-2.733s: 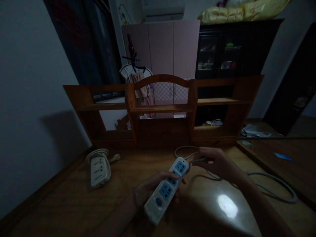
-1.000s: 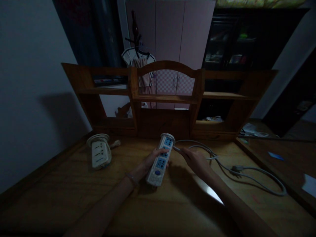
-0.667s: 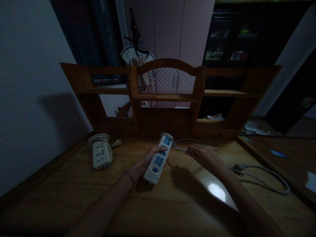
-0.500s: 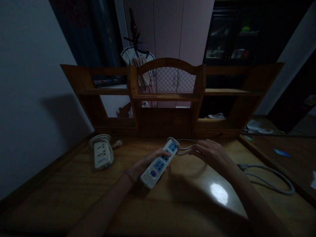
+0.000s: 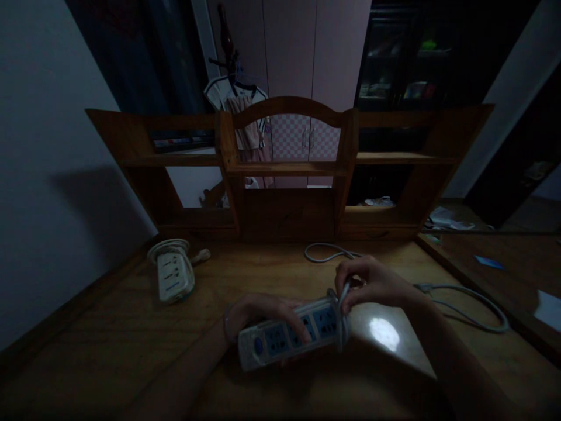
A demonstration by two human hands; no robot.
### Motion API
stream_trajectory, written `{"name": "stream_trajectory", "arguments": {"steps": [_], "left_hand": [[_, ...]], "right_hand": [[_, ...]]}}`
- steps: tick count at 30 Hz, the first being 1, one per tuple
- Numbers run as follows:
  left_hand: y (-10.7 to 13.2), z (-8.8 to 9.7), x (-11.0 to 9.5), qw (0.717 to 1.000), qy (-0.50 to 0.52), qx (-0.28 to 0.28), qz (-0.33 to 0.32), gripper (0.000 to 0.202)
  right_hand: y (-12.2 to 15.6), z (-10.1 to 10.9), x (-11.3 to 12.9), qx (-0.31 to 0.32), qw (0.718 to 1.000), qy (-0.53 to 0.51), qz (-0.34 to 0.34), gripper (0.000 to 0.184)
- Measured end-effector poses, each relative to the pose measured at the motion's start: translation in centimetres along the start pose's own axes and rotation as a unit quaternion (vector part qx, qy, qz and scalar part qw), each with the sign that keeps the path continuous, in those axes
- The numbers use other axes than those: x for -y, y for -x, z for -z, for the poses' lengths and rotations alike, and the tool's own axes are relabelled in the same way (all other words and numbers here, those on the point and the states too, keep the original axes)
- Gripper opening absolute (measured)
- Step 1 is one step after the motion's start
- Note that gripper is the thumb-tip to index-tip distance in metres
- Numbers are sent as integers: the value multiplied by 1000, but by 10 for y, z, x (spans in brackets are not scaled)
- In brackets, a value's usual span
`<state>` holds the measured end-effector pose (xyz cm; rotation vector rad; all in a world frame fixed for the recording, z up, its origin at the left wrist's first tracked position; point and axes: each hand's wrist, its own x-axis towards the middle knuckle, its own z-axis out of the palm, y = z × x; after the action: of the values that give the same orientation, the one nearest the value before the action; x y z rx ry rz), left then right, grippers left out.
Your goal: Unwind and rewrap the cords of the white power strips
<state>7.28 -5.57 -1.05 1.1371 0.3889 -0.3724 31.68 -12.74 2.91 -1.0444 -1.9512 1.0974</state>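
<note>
My left hand (image 5: 274, 313) is wrapped round a white power strip (image 5: 287, 334) with blue sockets, its thumb lying across the middle socket. The strip lies nearly level, low over the wooden desk. At its right end my right hand (image 5: 370, 283) pinches the grey power cord (image 5: 345, 290), which is looped around that end. A loose bend of cord curves on the desk behind the right hand. Farther right, another stretch of cord with its plug (image 5: 424, 287) lies on the desk, partly behind my right forearm.
At the desk's left rests a second white power strip (image 5: 174, 276) with its cord coiled about it. A wooden shelf unit (image 5: 287, 169) stands along the back of the desk (image 5: 131, 345). Beyond the right edge are a blue card (image 5: 488, 262) and white paper (image 5: 547, 310).
The power strip has turned from slanting to nearly level and come closer. My right hand has moved in to the strip's end with the cord. The view has shifted slightly.
</note>
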Motion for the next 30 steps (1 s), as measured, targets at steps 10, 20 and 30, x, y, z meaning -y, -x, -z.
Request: {"name": "stream_trajectory", "arguments": {"steps": [10,20,30], "left_hand": [[-1,0,-4,997,-53,12,53,54],[11,-16,-14,997,-73,-26,28,34],[8,-13,-7,998,-60,-28,21,39]], "right_hand": [[-9,-10,-18,33,982,-185,-23,39],[-19,-26,-15,101,972,-207,-42,23],[-20,-24,-23,91,976,-195,-30,23]]}}
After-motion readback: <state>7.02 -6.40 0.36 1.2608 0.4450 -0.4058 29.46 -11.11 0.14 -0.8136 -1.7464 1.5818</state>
